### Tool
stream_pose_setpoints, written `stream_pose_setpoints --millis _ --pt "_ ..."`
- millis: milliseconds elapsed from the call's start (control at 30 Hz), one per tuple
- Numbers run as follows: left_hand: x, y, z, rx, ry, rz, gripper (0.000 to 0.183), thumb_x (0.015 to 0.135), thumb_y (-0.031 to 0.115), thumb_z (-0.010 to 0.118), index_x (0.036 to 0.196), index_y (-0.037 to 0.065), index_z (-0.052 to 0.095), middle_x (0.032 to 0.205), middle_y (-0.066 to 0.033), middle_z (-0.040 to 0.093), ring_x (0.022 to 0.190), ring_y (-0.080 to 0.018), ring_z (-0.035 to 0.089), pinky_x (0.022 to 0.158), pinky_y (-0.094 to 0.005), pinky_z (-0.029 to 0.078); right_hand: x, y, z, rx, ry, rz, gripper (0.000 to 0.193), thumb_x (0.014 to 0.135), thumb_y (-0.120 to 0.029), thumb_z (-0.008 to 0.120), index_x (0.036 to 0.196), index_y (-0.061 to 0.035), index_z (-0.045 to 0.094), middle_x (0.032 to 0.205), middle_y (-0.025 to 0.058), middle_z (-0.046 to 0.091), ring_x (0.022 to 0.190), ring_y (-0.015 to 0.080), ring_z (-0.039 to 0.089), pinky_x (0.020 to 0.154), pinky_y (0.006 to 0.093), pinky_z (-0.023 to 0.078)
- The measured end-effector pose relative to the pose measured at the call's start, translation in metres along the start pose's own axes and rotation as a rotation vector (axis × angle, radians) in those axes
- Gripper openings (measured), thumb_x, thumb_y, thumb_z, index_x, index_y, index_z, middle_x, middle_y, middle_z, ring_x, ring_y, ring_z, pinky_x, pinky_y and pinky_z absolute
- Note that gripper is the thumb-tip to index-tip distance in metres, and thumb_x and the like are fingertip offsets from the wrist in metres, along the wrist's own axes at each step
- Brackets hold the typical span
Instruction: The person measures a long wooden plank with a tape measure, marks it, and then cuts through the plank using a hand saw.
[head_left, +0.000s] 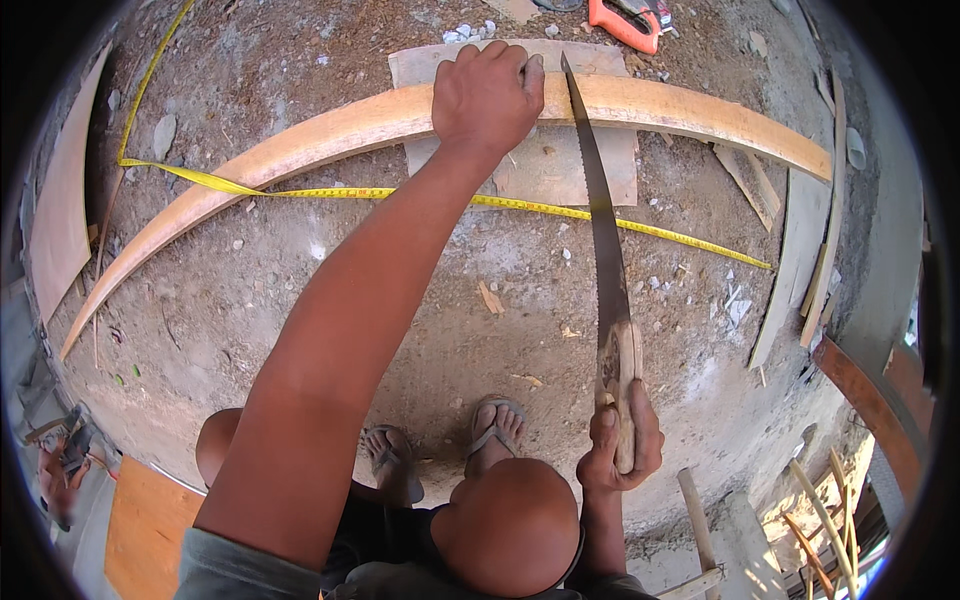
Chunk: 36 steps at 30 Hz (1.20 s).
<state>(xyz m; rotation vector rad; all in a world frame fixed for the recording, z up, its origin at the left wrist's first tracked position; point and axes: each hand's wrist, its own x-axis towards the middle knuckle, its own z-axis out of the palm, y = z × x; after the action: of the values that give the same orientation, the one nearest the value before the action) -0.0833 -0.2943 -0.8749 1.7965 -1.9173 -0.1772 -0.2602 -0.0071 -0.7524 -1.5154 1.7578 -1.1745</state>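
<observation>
A long pale wooden plank (330,127) lies across the ground at the far side, its line bent by the lens. My left hand (487,97) presses on it near the middle, fingers curled over its far edge. Just right of that hand, the tip end of a handsaw blade (603,215) passes over the plank; whether the teeth touch the wood I cannot tell. My right hand (622,440) grips the saw's worn wooden handle (622,375), nearer to me. Under the plank lies a flat, pale board piece (570,170).
A yellow tape measure blade (560,210) stretches over the ground, passing under my left arm. An orange-handled tool (628,25) rests at the far edge. Wood offcuts (795,260) lie to the right, a thin panel (75,190) to the left. Stone bits are scattered about.
</observation>
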Motion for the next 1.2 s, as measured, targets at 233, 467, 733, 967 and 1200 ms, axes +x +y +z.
stream_pose_setpoints --millis 233,467,733,967,1200 --pt "0.005 0.007 0.007 -0.007 0.014 0.028 0.028 0.097 0.034 0.060 0.093 0.009 0.073 0.092 -0.0073 0.070 0.091 -0.0305 0.065 0.079 -0.0458 0.050 0.168 0.028 0.102 0.006 0.058 -0.107 0.040 0.092 0.002 0.067 0.131 -0.0012 0.067 0.109 0.0138 0.076 0.079 0.0050 0.063 0.070 0.0231 0.052" --pt "0.001 -0.007 0.002 0.009 -0.007 0.019 0.031 0.097 0.036 0.060 0.096 0.008 0.074 0.094 -0.0076 0.071 0.090 -0.0313 0.065 0.081 -0.0457 0.051 -0.008 0.005 -0.001 0.002 -0.001 -0.006 0.038 0.086 0.006 0.063 0.124 0.0118 0.065 0.112 0.0326 0.072 0.097 0.0325 0.077 0.085 0.0327 0.059" --pt "-0.001 0.001 0.010 -0.013 0.029 0.043 0.030 0.096 0.036 0.061 0.095 0.010 0.074 0.092 -0.0084 0.071 0.088 -0.0321 0.066 0.079 -0.0461 0.052 0.159 0.042 0.099 0.093 0.089 -0.168 0.041 0.090 0.003 0.069 0.131 -0.0028 0.068 0.111 0.0139 0.076 0.081 0.0073 0.065 0.074 0.0224 0.052" --pt "0.003 -0.005 -0.003 0.017 0.057 0.039 0.031 0.096 0.036 0.060 0.090 0.009 0.074 0.090 -0.0109 0.071 0.086 -0.0360 0.067 0.076 -0.0498 0.054 -0.009 0.026 0.009 0.018 0.020 -0.017 0.037 0.087 0.004 0.065 0.124 0.0110 0.065 0.111 0.0308 0.073 0.093 0.0296 0.077 0.081 0.0323 0.059" --pt "0.003 0.011 0.003 -0.056 -0.005 0.008 0.029 0.096 0.033 0.060 0.088 0.008 0.072 0.093 -0.0134 0.070 0.090 -0.0340 0.065 0.082 -0.0473 0.050 0.152 0.042 0.102 0.064 0.113 -0.173 0.041 0.090 0.005 0.068 0.131 0.0034 0.066 0.108 0.0157 0.076 0.076 0.0087 0.067 0.068 0.0239 0.053"
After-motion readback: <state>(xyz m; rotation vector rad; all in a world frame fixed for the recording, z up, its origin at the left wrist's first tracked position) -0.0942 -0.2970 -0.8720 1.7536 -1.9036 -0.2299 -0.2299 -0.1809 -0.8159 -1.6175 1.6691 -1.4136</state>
